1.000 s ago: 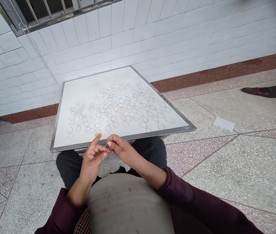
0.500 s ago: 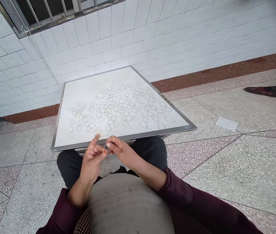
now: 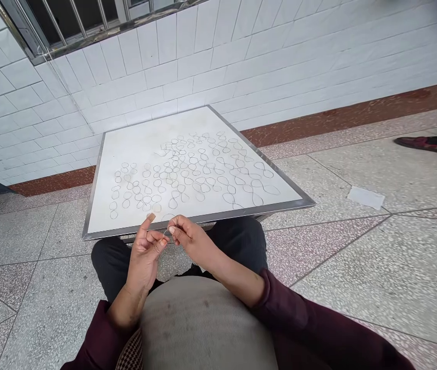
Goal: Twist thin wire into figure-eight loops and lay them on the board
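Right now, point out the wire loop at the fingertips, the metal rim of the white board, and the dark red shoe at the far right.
wire loop [image 3: 165,234]: head view, on the curve of wire at the fingertips.
metal rim [image 3: 241,215]: head view, on the board's near edge.
dark red shoe [image 3: 419,144]: head view, on the shoe's upper.

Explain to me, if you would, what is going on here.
A seated person holds a small wire loop between the fingertips of the left hand and the right hand. Just beyond the hands lies a white, metal-framed board, covered with many thin wire figure-eight loops. Another person's dark red shoe shows on the speckled floor to the right.
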Motion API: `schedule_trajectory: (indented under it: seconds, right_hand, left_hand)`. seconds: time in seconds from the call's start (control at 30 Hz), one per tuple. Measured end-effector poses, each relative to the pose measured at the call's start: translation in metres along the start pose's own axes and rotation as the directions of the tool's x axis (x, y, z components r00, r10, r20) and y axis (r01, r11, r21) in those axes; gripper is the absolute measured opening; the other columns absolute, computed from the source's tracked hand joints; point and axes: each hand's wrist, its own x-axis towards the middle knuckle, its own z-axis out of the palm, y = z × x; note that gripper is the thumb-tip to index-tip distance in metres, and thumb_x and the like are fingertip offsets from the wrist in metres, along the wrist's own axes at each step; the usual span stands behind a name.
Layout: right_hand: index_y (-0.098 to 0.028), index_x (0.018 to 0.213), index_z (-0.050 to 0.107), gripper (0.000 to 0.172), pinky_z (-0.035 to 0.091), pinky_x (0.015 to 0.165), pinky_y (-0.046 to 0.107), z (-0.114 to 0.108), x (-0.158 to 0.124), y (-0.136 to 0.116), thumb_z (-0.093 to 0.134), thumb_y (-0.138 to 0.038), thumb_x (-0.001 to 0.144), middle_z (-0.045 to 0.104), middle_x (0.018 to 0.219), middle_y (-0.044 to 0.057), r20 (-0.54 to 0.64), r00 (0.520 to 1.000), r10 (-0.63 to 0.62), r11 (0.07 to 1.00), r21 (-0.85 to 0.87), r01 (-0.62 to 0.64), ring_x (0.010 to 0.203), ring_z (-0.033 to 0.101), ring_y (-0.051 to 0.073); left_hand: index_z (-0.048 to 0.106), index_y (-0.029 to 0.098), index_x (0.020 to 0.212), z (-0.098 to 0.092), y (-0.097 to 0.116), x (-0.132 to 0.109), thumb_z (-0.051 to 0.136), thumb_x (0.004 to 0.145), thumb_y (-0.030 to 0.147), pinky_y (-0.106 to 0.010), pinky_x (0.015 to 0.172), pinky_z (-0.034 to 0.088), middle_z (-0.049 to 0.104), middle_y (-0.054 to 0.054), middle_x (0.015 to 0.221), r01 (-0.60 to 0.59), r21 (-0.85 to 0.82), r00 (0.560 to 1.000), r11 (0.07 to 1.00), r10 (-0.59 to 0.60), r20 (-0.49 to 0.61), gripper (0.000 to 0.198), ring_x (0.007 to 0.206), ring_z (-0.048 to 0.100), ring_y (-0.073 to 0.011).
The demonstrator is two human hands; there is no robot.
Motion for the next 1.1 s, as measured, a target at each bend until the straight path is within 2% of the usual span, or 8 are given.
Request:
schedule_trajectory:
  seconds: [0.27,0.47,0.6,0.77,0.9,1.1]
  right_hand:
    - [-0.023,0.083,0.049,0.015,0.038,0.063,0.031,-0.002,0.0008,0.0037,0.047,-0.035,0.091,0.049,0.067,-0.003,0.018,1.0,0.007,1.0,-0.03,-0.006,0.063,0.048,0.015]
    - [-0.022,0.082,0.05,0.013,0.039,0.062,0.03,-0.0008,0.0016,0.0055,0.048,-0.032,0.089,0.05,0.069,-0.004,0.023,1.0,-0.004,1.0,-0.016,0.004,0.062,0.048,0.014]
    - [-0.022,0.081,0.055,0.014,0.04,0.065,0.029,-0.0009,0.0024,0.0035,0.053,-0.033,0.088,0.056,0.073,-0.001,0.028,0.999,-0.033,0.999,0.029,0.033,0.067,0.051,0.015]
    - [-0.021,0.083,0.059,0.017,0.045,0.072,0.031,-0.0038,0.0024,0.0017,0.057,-0.037,0.087,0.062,0.078,0.0,0.123,0.992,0.005,0.991,0.13,-0.021,0.074,0.057,0.016]
    - [-0.02,0.082,0.06,0.017,0.048,0.077,0.033,-0.0073,0.004,0.0034,0.059,-0.037,0.086,0.064,0.079,0.001,0.155,0.988,0.018,0.991,0.13,-0.038,0.079,0.059,0.017]
    - [-0.021,0.08,0.061,0.014,0.046,0.075,0.031,-0.0087,0.0051,0.0038,0.059,-0.034,0.086,0.065,0.08,0.0,0.182,0.983,0.024,0.998,0.048,-0.033,0.077,0.058,0.016]
  left_hand:
    - [0.054,0.027,0.137,-0.0023,-0.0009,0.0007,0.077,0.081,0.022,-0.026,0.086,0.043,0.061,0.006,0.074,-0.012,0.082,1.0,0.997,0.011,0.008,0.061,0.076,0.059,-0.0093]
    - [0.058,0.028,0.131,-0.0036,-0.003,0.0009,0.077,0.08,0.021,-0.026,0.086,0.043,0.06,0.006,0.074,-0.106,0.156,0.994,0.982,0.108,-0.002,0.055,0.076,0.056,-0.0092]
    - [0.049,0.028,0.14,-0.0001,0.0016,0.0018,0.073,0.085,0.027,-0.03,0.089,0.044,0.061,0.005,0.077,-0.068,0.139,0.997,0.988,0.063,0.038,0.06,0.08,0.059,-0.0117]
    - [0.047,0.024,0.141,0.0012,0.0049,0.003,0.07,0.087,0.031,-0.028,0.078,0.046,0.059,0.005,0.072,-0.032,0.178,0.999,0.983,0.033,0.0,0.059,0.069,0.058,-0.0114]
    - [0.049,0.024,0.14,-0.002,0.0044,0.0031,0.068,0.088,0.033,-0.028,0.075,0.046,0.06,0.005,0.072,-0.038,0.253,0.999,0.967,0.036,0.012,0.056,0.066,0.058,-0.0114]
    - [0.051,0.024,0.139,-0.0069,0.0028,0.0035,0.064,0.091,0.034,-0.025,0.07,0.045,0.057,0.005,0.07,-0.052,0.343,0.999,0.938,0.05,0.017,0.052,0.063,0.054,-0.0098]
